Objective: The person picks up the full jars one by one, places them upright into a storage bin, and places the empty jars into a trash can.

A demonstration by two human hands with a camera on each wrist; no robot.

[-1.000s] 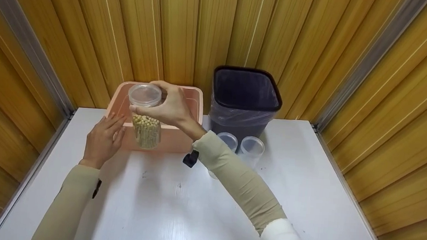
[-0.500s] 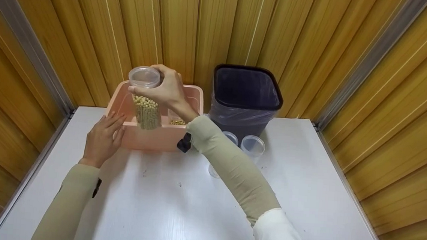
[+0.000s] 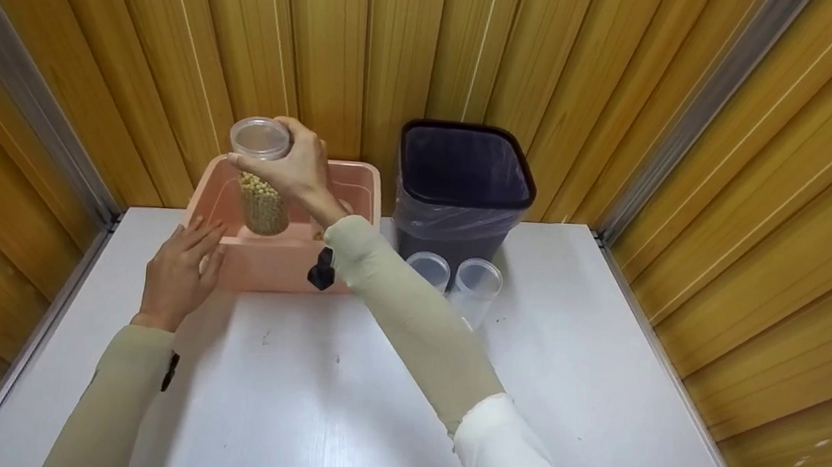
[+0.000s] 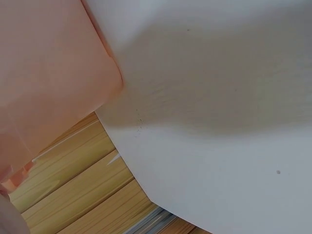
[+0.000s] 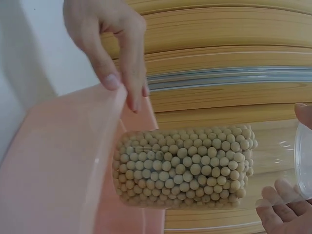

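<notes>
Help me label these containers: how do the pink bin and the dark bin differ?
The pink bin is low; the dark bin is taller. The dark bin wears a see-through plastic liner; the pink bin shows none. Both stand open-topped on the white table.

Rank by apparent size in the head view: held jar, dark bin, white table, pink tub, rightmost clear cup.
1. White table
2. Pink tub and dark bin: too close to rank; the tub looks wider, the bin taller
3. Held jar
4. Rightmost clear cup
</notes>
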